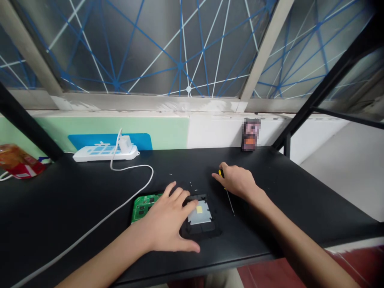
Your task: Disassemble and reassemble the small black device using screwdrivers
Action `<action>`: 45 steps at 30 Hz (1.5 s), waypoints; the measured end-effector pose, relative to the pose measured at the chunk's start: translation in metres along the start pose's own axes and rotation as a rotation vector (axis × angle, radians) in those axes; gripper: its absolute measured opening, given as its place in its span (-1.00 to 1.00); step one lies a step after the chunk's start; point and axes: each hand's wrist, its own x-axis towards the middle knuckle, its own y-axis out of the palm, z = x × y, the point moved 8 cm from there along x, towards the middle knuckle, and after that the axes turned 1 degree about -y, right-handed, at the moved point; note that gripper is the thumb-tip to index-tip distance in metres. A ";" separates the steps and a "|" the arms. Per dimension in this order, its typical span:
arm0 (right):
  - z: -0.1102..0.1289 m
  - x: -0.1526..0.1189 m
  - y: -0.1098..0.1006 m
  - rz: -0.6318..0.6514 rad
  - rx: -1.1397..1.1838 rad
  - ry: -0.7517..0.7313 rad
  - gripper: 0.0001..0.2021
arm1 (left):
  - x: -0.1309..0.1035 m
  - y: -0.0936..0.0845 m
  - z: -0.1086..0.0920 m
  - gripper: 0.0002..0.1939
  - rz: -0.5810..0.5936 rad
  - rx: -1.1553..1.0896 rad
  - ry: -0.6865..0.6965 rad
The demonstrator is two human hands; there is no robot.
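My left hand [169,218] is spread, palm down, over a green circuit board [143,207] and the left side of a black casing [202,229]. A silver plate with a yellow square [204,215] sits in that casing, near my fingertips. Farther right, my right hand [237,178] has its fingers around the yellow and black handle of a screwdriver [230,202]. The screwdriver's thin shaft points down toward the front, right of the casing. Several tiny screws [196,190] lie on the table behind the casing.
A white power strip [105,153] with a plug stands at the back left of the black table [90,192]. Its white cable [120,207] runs to the front left. A red packet [24,164] lies far left, and a blurred upright object [251,135] stands against the wall.
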 end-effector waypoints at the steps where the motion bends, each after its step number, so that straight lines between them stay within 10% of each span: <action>1: 0.002 0.002 0.002 0.007 -0.016 -0.009 -0.59 | -0.001 -0.001 0.000 -0.01 0.001 -0.008 0.003; 16: -0.010 0.007 -0.001 -0.001 0.116 -0.005 -0.73 | -0.014 0.000 0.011 -0.09 0.073 -0.135 -0.094; 26: -0.019 -0.006 -0.023 -0.362 1.462 -0.056 -0.66 | -0.015 -0.001 0.010 -0.08 0.064 -0.149 -0.068; 45: -0.004 -0.011 -0.021 -0.507 1.509 -0.111 -0.63 | -0.013 -0.002 0.009 -0.10 0.070 -0.122 -0.075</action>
